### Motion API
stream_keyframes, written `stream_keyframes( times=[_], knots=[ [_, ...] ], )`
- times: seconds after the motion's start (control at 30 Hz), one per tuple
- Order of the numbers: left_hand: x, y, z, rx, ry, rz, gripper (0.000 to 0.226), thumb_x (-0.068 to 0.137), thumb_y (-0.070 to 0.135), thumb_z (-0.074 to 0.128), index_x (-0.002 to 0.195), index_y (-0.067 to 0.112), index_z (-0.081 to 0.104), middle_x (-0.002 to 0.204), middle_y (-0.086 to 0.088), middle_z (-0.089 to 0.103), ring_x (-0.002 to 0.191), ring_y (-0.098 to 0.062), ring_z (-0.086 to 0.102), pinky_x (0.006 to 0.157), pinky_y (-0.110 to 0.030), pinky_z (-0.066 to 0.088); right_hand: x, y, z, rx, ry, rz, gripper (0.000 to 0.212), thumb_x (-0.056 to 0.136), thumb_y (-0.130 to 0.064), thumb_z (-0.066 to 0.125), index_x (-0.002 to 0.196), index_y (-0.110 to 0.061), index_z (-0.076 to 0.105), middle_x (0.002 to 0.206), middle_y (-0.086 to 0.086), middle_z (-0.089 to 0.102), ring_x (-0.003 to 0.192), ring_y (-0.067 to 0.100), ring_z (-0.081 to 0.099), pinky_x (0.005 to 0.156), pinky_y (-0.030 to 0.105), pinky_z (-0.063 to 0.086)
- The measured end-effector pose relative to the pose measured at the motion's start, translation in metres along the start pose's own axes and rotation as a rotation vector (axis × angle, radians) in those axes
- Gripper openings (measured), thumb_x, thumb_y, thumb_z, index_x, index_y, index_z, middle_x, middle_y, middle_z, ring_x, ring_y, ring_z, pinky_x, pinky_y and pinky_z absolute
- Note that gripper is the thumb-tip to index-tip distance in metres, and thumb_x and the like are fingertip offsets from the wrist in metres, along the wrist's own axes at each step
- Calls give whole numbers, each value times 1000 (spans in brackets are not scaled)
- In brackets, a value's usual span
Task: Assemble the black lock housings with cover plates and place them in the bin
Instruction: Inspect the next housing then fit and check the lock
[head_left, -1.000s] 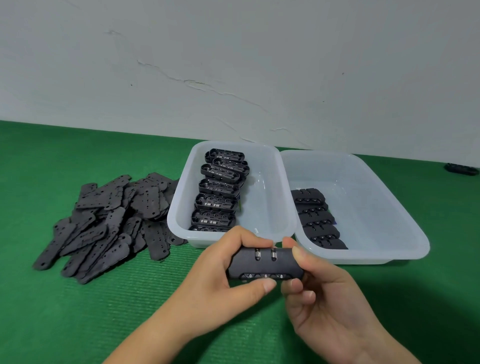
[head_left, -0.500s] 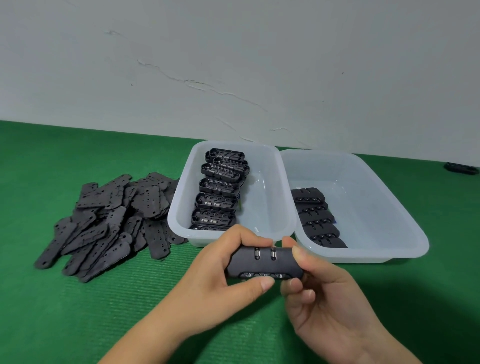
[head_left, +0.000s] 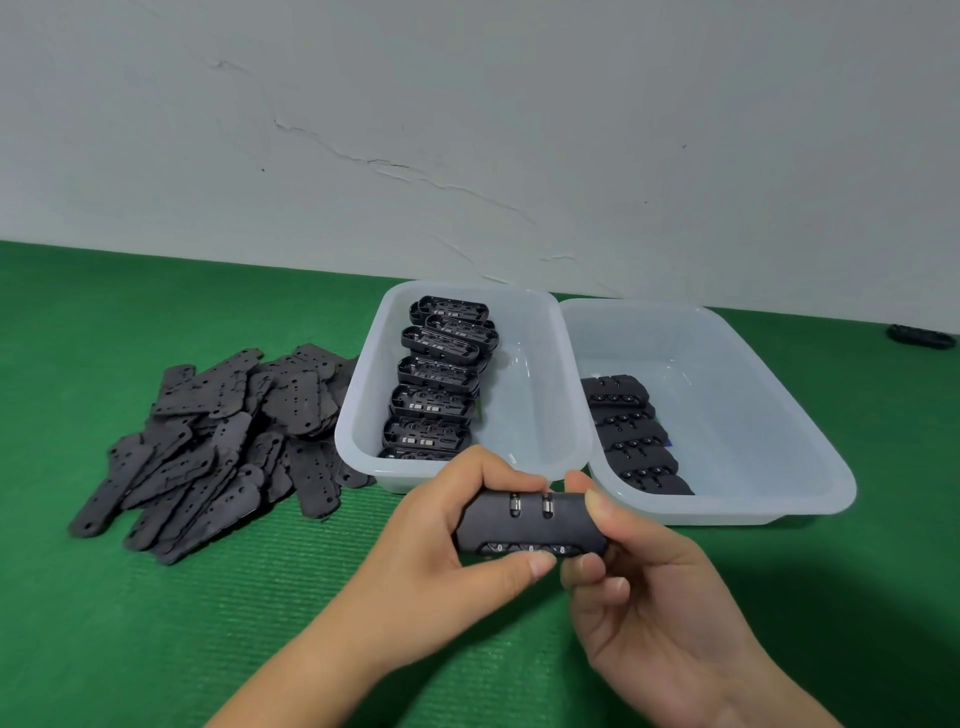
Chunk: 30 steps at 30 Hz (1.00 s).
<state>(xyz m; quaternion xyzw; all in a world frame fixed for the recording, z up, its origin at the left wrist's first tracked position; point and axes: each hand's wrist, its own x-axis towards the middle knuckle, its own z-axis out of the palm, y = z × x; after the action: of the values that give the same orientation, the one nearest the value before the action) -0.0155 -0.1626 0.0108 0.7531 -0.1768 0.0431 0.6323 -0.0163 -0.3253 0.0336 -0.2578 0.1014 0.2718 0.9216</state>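
A black lock housing (head_left: 530, 525) with number dials along its near edge is held above the green mat in front of the bins. My left hand (head_left: 441, 540) grips its left end, thumb on the dial edge. My right hand (head_left: 639, 587) grips its right end, thumb on top. The left bin (head_left: 550, 395) holds a row of several open housings (head_left: 434, 379). The right bin (head_left: 753, 415) holds a row of several closed locks (head_left: 631, 431) along its left wall. A heap of flat black cover plates (head_left: 218, 436) lies on the mat left of the bins.
The green mat (head_left: 156, 623) covers the table up to a white cracked wall behind. A small black object (head_left: 922, 335) lies at the far right edge near the wall. Both translucent bins stand side by side, touching.
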Motion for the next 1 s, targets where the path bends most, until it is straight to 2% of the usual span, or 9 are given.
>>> stream_keyframes(
  times=[0.23, 0.37, 0.43, 0.47, 0.53, 0.6, 0.8, 0.93, 1.0],
  knots=[
    [1, 0, 4, -41, 30, -15, 33, 65, 30, 76, 94, 31, 60, 88, 1, 68, 77, -6, 59, 71, -19, 48, 2, 0, -2, 1, -2, -5, 73, 6, -1, 92, 78, -7, 77, 60, 8, 61, 33, 12, 50, 28, 13, 39],
    [1, 0, 5, -50, 47, -24, 33, 62, 32, 77, 91, 31, 61, 86, 2, 68, 76, -6, 59, 70, -19, 47, 4, 0, -3, -32, 56, -2, 44, 31, -4, 87, 73, -7, 77, 61, 8, 61, 33, 11, 50, 28, 13, 39],
    [1, 0, 5, -58, 54, -28, 33, 61, 32, 78, 90, 30, 61, 85, 3, 68, 76, -7, 59, 70, -18, 47, 5, 0, -4, -33, 78, -1, 37, 36, -5, 82, 72, -8, 77, 61, 8, 61, 32, 10, 50, 28, 12, 39],
    [1, 0, 5, -60, 55, -31, 33, 61, 32, 78, 89, 30, 61, 84, 4, 67, 75, -6, 59, 69, -18, 47, 4, 0, -3, -28, 73, 2, 42, 32, -4, 86, 73, -8, 77, 60, 8, 61, 32, 11, 50, 28, 13, 39],
    [1, 0, 5, -65, 57, -32, 33, 60, 32, 79, 89, 31, 61, 83, 9, 67, 74, -2, 59, 68, -15, 46, 3, 1, -2, -15, 39, 11, 66, 11, -1, 92, 75, -7, 77, 59, 9, 62, 32, 12, 51, 28, 13, 39],
    [1, 0, 6, -70, 58, -31, 33, 60, 32, 79, 88, 33, 62, 83, 12, 67, 74, 0, 59, 68, -13, 45, 3, 2, -2, -8, 19, 12, 74, 3, -1, 91, 76, -6, 77, 59, 9, 62, 32, 13, 51, 28, 14, 39],
    [-1, 0, 2, -45, -7, -35, 38, 63, 31, 78, 97, 34, 60, 91, 12, 68, 81, -3, 62, 74, -16, 48, 2, 1, -2, -1, 34, -6, 75, 4, -1, 92, 77, -6, 77, 60, 8, 61, 31, 12, 50, 27, 13, 38],
    [-1, 1, 2, -36, -10, -8, 33, 68, 30, 74, 97, 32, 59, 91, 7, 68, 81, -4, 60, 74, -17, 48, 2, 0, -1, -12, 82, -4, 42, 34, -6, 83, 75, -7, 78, 59, 7, 60, 31, 11, 48, 27, 12, 37],
    [-1, 2, 4, -47, 12, -8, 32, 67, 30, 75, 95, 29, 60, 88, 4, 68, 78, -5, 59, 71, -18, 48, 1, 1, -1, -7, 75, -8, 55, 20, -4, 91, 74, -7, 77, 60, 8, 61, 32, 11, 49, 27, 13, 38]
  ],
)
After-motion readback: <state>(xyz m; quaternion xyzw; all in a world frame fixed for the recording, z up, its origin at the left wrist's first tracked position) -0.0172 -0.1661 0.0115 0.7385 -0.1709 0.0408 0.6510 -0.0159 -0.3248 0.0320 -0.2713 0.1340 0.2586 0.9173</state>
